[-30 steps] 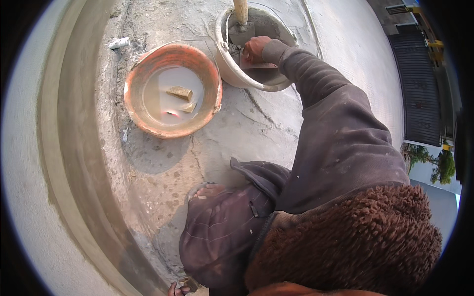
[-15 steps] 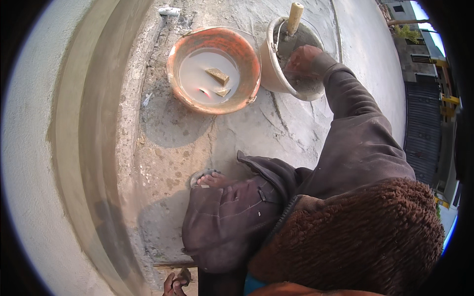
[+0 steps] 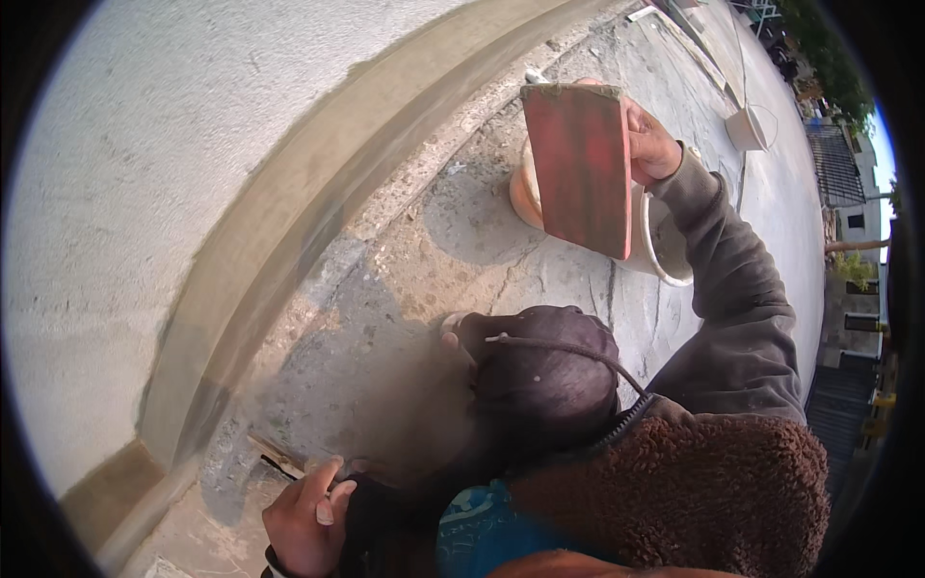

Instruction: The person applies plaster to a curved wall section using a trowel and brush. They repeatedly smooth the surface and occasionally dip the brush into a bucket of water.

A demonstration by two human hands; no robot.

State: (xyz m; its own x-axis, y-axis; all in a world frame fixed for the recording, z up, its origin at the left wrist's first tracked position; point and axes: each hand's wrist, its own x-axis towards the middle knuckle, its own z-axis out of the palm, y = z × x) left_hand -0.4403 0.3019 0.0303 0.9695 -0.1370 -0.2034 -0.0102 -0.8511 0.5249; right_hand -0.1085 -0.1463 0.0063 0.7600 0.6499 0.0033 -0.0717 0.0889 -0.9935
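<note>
In my right hand point(image 3: 653, 144) is a red rectangular plastering float point(image 3: 581, 169), raised with its flat face showing and grey mortar along its far edge. My fingers grip it from behind, so the handle is hidden. Behind it stand the orange bucket point(image 3: 523, 195), mostly covered, and the whitish mortar bucket point(image 3: 661, 258), of which the near rim shows. My left hand point(image 3: 304, 525) is low at the left, near my leg, with its fingers curled in. Whether something small sits between those fingers is unclear.
A textured wall point(image 3: 193, 193) with a smooth brownish band point(image 3: 318, 188) at its foot runs along the left. Rough mortar-spotted ground point(image 3: 405, 250) lies beside it. Farther off are another pale bucket point(image 3: 748, 130) and a long board point(image 3: 689, 43). My bent knee point(image 3: 544, 366) is in front.
My right hand has come out of the mortar bucket and now holds up the red float. The view has swung left, showing more wall and more of my left hand.
</note>
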